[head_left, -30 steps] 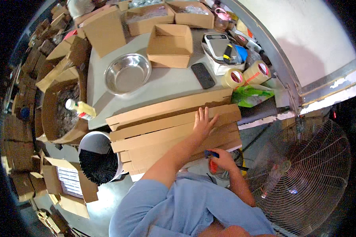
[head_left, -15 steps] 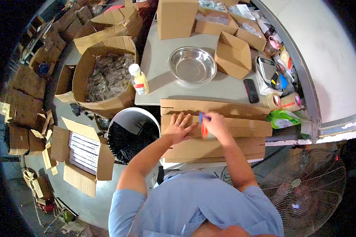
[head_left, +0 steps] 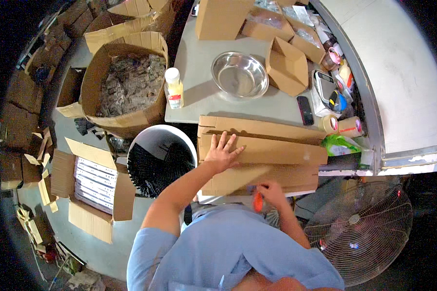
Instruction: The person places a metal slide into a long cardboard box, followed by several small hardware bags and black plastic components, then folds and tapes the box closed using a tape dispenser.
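A flat brown cardboard sheet [head_left: 277, 150] with creases and slotted ends lies across the front of the table. My left hand [head_left: 222, 153] presses on its left part, palm down and fingers spread. At its near edge my right hand [head_left: 273, 193] is closed round a small orange-and-purple hand tool [head_left: 258, 201]. Blur and my fingers hide much of that tool, so its working end cannot be made out.
Beyond the sheet are a steel bowl [head_left: 240, 75], a bottle [head_left: 174, 88], a phone [head_left: 305, 110] and tape rolls [head_left: 349, 126]. To my left stand a white bucket [head_left: 162, 130] with black pieces and an open carton [head_left: 125, 194]. A caged fan [head_left: 357, 233] stands at right.
My right hand has moved with the tool from the middle of the cardboard toward me, to its near edge. My left hand stays spread on the sheet. The whole view has shifted slightly.
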Motion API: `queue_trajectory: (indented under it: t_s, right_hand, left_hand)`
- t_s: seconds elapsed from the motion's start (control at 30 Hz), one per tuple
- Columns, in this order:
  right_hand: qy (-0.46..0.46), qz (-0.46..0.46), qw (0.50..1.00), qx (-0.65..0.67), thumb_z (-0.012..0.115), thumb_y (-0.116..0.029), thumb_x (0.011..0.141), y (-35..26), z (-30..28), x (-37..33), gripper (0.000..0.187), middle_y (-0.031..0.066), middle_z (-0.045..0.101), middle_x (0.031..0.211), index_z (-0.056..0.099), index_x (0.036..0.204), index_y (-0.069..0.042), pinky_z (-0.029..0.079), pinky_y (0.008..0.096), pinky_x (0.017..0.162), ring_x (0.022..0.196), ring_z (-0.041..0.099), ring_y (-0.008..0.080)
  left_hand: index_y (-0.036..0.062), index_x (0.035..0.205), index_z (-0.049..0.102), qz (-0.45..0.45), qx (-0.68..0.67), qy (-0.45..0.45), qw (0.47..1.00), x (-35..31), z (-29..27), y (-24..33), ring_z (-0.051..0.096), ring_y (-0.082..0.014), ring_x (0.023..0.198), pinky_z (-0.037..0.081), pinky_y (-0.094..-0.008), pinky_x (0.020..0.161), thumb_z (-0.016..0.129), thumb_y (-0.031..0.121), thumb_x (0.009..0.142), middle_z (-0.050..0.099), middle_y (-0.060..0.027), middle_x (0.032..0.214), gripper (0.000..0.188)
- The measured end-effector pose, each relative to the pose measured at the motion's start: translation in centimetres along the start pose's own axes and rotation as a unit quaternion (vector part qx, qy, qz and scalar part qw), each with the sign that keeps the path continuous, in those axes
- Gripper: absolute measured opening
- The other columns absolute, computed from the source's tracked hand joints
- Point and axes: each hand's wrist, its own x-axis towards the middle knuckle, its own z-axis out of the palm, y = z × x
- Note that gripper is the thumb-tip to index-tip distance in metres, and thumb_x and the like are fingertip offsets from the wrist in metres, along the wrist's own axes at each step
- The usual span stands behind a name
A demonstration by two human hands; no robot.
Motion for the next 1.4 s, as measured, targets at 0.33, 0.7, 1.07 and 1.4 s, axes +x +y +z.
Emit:
queue_trajectory:
  t_s: [0.33, 0.7, 1.07, 1.4]
  right_hand:
    - [0.170, -0.251, 0.941, 0.151, 0.068, -0.004, 0.067, -10.5, -9.7, 3.1, 0.055, 0.0095, 0.055, 0.110, 0.052, 0.120, -0.003, 0.039, 0.0299, 0.091, 0.101, 0.052, 0.0176]
    - [0.187, -0.212, 0.957, -0.071, 0.060, -0.020, 0.066, -5.3, -0.8, 6.6, 0.048, 0.0199, 0.056, 0.115, 0.056, 0.109, 0.000, 0.041, 0.0360, 0.095, 0.107, 0.053, 0.0334]
    - [0.170, -0.149, 0.971, -0.074, 0.066, -0.022, 0.067, -4.7, -1.3, 5.5, 0.055, 0.0226, 0.048, 0.126, 0.054, 0.116, -0.001, 0.038, 0.0392, 0.098, 0.116, 0.047, 0.0356]
    - [0.144, -0.142, 0.976, -0.085, 0.060, -0.020, 0.072, -2.9, -0.2, -4.9, 0.051, 0.0195, 0.046, 0.129, 0.051, 0.119, 0.000, 0.039, 0.0394, 0.097, 0.115, 0.048, 0.0345]
  left_hand:
    - [0.0303, 0.138, 0.031, 0.010, 0.009, -0.032, 0.999, -0.3, -0.3, 0.3, 0.014, -0.0423, 0.133, 0.013, -0.0647, 0.101, 0.046, 0.053, 0.084, 0.016, -0.0129, 0.147, 0.060]
    - [0.0223, 0.139, 0.031, 0.019, 0.025, -0.010, 0.999, -0.5, 0.3, 0.4, 0.019, -0.0407, 0.131, 0.018, -0.0637, 0.100, 0.054, 0.051, 0.080, 0.021, -0.0129, 0.146, 0.069]
    - [0.0061, 0.141, 0.014, 0.041, -0.052, -0.102, 0.993, 5.7, 0.0, 1.3, 0.028, -0.0251, 0.131, 0.022, -0.0509, 0.104, 0.079, 0.047, 0.054, 0.030, -0.0095, 0.142, 0.115]
    - [0.0089, 0.143, 0.011, 0.023, -0.011, -0.138, 0.990, 5.1, 0.0, 1.8, 0.022, -0.0234, 0.134, 0.018, -0.0529, 0.105, 0.074, 0.048, 0.058, 0.023, -0.0073, 0.145, 0.113]
